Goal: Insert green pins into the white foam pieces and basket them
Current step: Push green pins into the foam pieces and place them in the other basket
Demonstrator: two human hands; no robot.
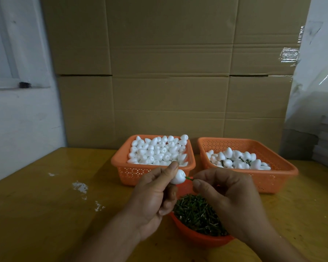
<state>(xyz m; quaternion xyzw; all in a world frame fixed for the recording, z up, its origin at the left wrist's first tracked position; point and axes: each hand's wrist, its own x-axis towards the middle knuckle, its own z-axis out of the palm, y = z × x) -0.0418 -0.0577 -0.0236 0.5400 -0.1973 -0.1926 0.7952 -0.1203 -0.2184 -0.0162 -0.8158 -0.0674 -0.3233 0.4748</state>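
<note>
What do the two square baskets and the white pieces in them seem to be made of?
Baskets: probably moulded plastic, judging by the uniform orange colour and perforated walls. White pieces: apparently foam, matte and slightly grainy. The left hand holds one.

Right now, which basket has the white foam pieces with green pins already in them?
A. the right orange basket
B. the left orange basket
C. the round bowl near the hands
A: in the right orange basket green pins stick out among the foam pieces.
</note>
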